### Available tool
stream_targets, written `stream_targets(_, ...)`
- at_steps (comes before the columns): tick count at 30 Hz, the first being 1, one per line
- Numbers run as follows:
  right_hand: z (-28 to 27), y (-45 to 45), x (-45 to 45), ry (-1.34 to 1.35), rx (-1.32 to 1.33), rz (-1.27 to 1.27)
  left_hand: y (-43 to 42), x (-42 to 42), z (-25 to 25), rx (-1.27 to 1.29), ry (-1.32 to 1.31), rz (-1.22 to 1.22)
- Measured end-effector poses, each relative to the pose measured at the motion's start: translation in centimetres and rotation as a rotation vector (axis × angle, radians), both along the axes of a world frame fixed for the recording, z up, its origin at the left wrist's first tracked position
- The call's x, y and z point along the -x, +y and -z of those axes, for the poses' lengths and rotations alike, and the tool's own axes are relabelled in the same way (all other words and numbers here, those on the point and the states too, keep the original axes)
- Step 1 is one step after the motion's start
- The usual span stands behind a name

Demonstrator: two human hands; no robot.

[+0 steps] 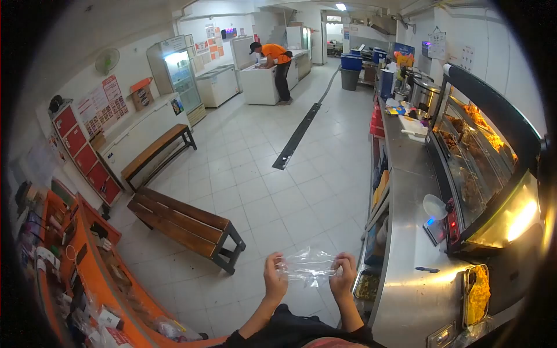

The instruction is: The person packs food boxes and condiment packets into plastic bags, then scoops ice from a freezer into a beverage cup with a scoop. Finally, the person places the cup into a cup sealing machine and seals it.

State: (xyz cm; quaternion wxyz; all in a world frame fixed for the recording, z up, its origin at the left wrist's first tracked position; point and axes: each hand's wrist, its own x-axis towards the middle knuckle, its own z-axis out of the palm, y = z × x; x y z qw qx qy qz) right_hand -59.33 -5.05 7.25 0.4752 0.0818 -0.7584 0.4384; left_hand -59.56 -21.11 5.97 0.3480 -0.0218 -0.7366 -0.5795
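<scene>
"Thing in hand?"
"Clear plastic bag (309,265). Thin, crinkled, glossy film, roughly oblong, see-through. Up in the air above pale tiled floor (301,214), between both hands."
"Grip?"
"Curled closed at the bag's two ends: left hand (276,275) on one, right hand (342,274) on the other. Ends partly covered by fingers; can't tell exact pinch."
"Around it?"
"To the right, smooth shiny steel counter (400,232). On top: slim dark pen (427,269), oblong metal tray (466,297) of lumpy yellow food (478,290), small scale (434,231) with lit blue display. Also glass-fronted heated cabinet (473,156), black curved frame."
"In the way?"
"Counter along right-hand side. Ahead-left, slatted brown wooden bench (180,226) with dark legs. Farther left, cluttered orange shelving (100,290). Well off, person in orange top (275,53), bent over white chest freezer (259,87)."
</scene>
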Motion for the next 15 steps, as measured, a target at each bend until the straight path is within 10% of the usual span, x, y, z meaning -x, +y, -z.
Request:
stream_targets(7,0.0,-3.4,-0.1,-0.309,0.067,-0.045,-3.1,1.6,-0.6,0.083,-0.049,-0.008)
stream_targets(15,-0.1,-7.3,3.0,0.011,0.099,-0.133,-2.8,1.9,-2.1,-0.026,-0.004,0.161)
